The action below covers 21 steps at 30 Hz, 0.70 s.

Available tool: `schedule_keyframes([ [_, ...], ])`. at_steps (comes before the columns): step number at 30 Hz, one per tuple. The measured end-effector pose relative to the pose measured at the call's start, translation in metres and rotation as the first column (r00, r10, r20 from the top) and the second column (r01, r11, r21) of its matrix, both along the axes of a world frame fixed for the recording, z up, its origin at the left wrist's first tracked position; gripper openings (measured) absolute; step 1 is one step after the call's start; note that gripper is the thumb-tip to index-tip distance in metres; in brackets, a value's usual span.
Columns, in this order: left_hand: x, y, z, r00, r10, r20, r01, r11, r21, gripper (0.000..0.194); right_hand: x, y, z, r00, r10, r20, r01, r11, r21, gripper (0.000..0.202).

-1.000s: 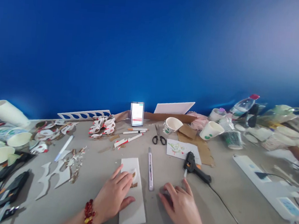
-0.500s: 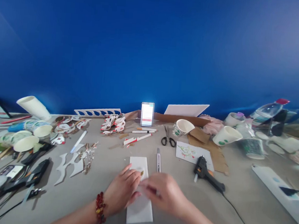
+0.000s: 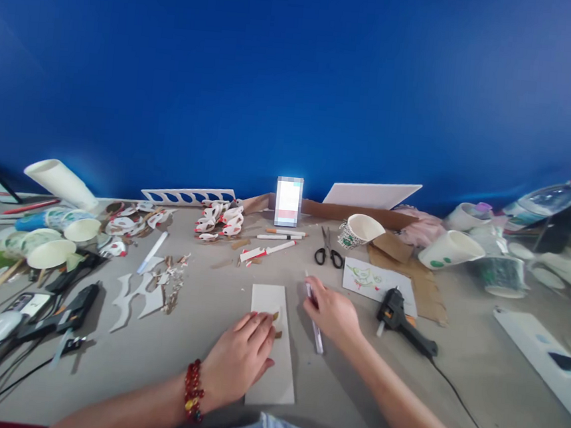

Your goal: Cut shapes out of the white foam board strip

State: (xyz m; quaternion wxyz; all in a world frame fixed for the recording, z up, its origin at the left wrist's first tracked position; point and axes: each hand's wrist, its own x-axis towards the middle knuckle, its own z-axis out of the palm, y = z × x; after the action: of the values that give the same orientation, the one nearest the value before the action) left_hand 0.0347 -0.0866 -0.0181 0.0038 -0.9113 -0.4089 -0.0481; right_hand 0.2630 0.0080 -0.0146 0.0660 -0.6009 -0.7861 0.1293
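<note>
pressing flat on the white board (image 3: 271, 382), the left hand (image 3: 243, 357) is open, probably so the piece cannot slide on the counter (image 3: 204, 340). at its two o'clock, the right hand (image 3: 336, 315) curls its fingers over the craft knife (image 3: 318, 340); whether they grip it, i cannot tell. the scissors (image 3: 327, 237) lie at that hand's twelve, the glue gun (image 3: 397, 310) at its three, both seemingly kept within reach.

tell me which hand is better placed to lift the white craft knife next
Right, most likely: the right hand has its fingers at the craft knife, while the left hand lies across the white board, off to the knife's left.
</note>
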Motion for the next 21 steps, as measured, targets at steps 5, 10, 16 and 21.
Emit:
schedule_keyframes([
  [5, 0.001, -0.002, -0.002, 1.000, -0.016, -0.026, 0.017, 1.000, 0.013, 0.051, 0.017, 0.009, 0.000, 0.684, -0.172, -0.709, -0.111, 0.936, -0.334, 0.020],
  [10, 0.002, -0.005, 0.000, 0.999, -0.015, -0.050, 0.017, 0.999, 0.035, 0.057, 0.013, 0.006, 0.010, 0.223, -0.474, -0.852, -0.351, 0.776, -0.524, 0.034],
  [16, 0.003, -0.007, 0.002, 0.998, -0.031, -0.057, 0.032, 0.999, 0.019, 0.061, -0.018, 0.005, 0.018, 0.329, -0.275, -0.903, -0.403, 0.824, -0.398, 0.033],
  [21, 0.003, -0.006, 0.004, 0.997, -0.045, -0.058, 0.046, 0.999, 0.018, 0.063, -0.048, 0.019, 0.017, 0.460, -0.152, -0.875, -0.388, 0.852, -0.352, 0.029],
])
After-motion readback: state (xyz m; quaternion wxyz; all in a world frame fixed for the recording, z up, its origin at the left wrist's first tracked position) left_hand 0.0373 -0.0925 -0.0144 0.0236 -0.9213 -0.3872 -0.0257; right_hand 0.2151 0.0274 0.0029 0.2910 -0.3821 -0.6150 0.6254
